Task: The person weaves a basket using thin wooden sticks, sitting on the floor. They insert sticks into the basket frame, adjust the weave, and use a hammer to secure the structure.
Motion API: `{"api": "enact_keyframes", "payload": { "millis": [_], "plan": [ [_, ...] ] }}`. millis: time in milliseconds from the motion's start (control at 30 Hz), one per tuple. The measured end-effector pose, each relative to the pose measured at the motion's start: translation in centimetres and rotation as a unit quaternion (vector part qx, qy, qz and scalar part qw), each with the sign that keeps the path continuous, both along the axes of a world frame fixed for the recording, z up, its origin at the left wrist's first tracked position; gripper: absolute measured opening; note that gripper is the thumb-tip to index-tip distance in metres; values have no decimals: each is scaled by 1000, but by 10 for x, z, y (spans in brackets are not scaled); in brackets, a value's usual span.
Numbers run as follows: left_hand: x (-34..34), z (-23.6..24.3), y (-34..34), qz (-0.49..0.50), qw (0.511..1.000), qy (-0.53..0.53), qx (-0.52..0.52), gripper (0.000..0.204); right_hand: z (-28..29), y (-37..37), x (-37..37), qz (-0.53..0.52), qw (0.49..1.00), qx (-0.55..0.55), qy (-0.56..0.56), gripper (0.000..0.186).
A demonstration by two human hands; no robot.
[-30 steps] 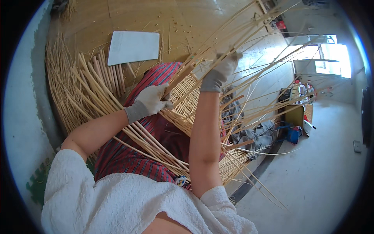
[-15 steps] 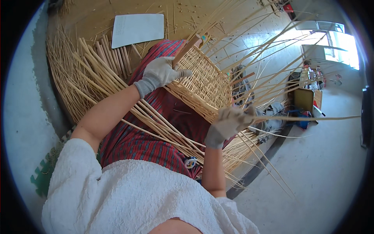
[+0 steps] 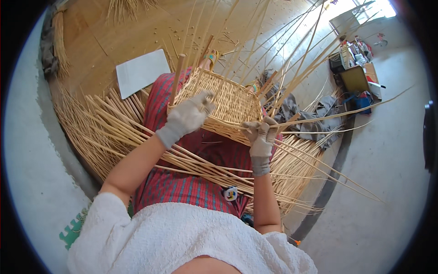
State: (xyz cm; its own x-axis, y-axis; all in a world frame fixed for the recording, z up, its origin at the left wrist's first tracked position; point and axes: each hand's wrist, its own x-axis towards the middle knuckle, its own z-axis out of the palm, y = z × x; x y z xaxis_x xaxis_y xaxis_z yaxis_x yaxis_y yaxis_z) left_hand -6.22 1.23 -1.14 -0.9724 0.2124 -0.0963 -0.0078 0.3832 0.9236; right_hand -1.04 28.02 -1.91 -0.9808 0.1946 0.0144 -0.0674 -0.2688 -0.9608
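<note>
A half-woven wicker basket [image 3: 228, 98] rests across my lap, with long thin stakes standing up from its far and right sides. My left hand [image 3: 187, 116], in a pale work glove, lies at the basket's near left edge, fingers curled over the weave; the fingertips are partly hidden. At the near right corner my right hand [image 3: 261, 139], gloved too, pinches a long willow rod [image 3: 337, 116] that runs out to the right. A thick wooden stick [image 3: 178, 80] stands at the basket's left corner.
Bundles of peeled rods [image 3: 109, 128] lie left of my legs and pass under the basket. A white board [image 3: 143, 73] is on the floor at far left. Grey cloth [image 3: 321, 116] lies to the right. Beyond it stands a box [image 3: 355, 78] beside assorted items.
My left hand has left the thick corner stick and moved to the basket's near edge. My right hand has drawn in to the near right corner with the rod. The basket has turned slightly.
</note>
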Motion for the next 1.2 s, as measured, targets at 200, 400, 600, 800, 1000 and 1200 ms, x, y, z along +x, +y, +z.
{"api": "enact_keyframes", "payload": {
  "millis": [200,400,600,800,1000,1200],
  "plan": [
    [15,-23,15,-5,981,-188,46,37,47,-48,-49,29,971,216,101,21],
    [4,-4,41,47,967,-245,42,37,76,-125,-134,-56,941,251,222,51],
    [6,-2,30,50,971,-234,30,27,-20,-3,21,-73,978,-30,194,20],
    [-16,-12,37,48,995,-8,-86,56,-8,-15,23,-146,974,-123,125,31],
    [-25,-5,45,100,992,-80,-6,51,0,9,38,-120,991,-30,52,20],
    [-3,8,96,-8,995,55,87,25,19,82,48,-205,973,-101,-19,41]
  ]
}}
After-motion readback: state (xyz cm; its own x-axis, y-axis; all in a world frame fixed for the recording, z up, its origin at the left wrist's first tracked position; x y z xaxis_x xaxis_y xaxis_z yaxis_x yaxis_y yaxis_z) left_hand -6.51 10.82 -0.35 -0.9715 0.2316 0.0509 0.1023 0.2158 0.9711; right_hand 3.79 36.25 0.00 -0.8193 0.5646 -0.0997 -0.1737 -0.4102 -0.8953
